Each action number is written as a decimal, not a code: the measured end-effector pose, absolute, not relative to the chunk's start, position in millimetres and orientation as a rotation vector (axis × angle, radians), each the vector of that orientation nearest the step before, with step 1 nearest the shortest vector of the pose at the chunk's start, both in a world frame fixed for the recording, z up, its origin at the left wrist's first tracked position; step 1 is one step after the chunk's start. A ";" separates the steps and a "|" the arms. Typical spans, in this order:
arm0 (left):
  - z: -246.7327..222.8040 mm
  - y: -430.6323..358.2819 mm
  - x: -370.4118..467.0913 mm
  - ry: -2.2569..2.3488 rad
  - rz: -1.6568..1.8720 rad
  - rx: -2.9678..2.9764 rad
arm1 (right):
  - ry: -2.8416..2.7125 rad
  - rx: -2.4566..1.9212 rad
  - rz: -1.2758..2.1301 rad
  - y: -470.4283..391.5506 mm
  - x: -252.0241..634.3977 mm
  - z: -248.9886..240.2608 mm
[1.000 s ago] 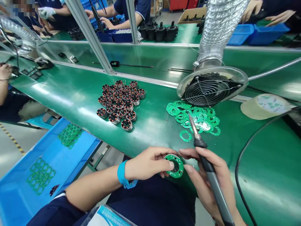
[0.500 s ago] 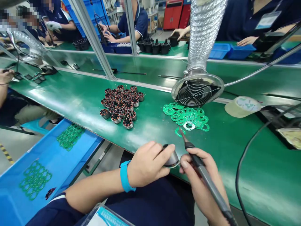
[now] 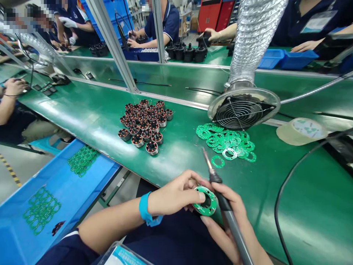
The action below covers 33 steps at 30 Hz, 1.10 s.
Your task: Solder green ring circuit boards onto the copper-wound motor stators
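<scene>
Circuit board point(image 3: 212, 201), green and ring-shaped, is pinched by left fingers point(image 3: 196, 196); if the black-and-grey soldering iron point(image 3: 233, 223) gripped by right fingers point(image 3: 226, 191) slips, burns could be caused.

Both hands point(image 3: 202, 213) meet low, left thumb point(image 3: 197, 195) extended inward.

Green-topped benches point(image 3: 91, 110) run across the room, glossy under pale reflections of overhead light, with slanted metal posts point(image 3: 113, 48) rising between them. A red cabinet point(image 3: 209, 16) stands at the far side, near a shelf cart point(image 3: 185, 24). The floor point(image 3: 13, 158) at left is grey with a yellow-and-black stripe point(image 3: 10, 170); the far left background is hard to make out.
</scene>
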State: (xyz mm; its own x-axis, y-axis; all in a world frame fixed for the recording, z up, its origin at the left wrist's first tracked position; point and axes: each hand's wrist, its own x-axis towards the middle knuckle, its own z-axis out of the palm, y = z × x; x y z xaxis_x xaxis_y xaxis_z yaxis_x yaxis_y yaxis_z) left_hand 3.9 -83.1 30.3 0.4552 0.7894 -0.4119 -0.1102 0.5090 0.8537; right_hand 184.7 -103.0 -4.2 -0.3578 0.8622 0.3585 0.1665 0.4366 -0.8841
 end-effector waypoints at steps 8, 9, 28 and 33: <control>21.6 -56.3 -1.4 0.827 0.734 0.565 | -1.793 -1.037 0.651 -64.3 172.0 -6.0; 20.5 -52.0 -3.9 0.822 0.721 0.591 | -1.785 -1.051 0.683 -59.5 174.4 -3.2; 40.9 -25.2 -19.5 1.220 0.462 1.436 | -1.374 -1.046 1.408 -27.5 183.3 1.5; 40.5 -24.7 -19.8 1.100 0.431 1.177 | -1.559 -1.153 1.245 -31.9 180.5 5.2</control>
State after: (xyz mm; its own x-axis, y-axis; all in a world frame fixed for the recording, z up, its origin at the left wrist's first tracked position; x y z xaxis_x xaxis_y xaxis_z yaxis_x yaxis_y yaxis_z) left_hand -19.8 -24.7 40.5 0.4492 0.7678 -0.4568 0.2534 0.3808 0.8893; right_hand 180.5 -31.9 5.2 -0.2520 0.9664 0.0511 0.1637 0.0946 -0.9820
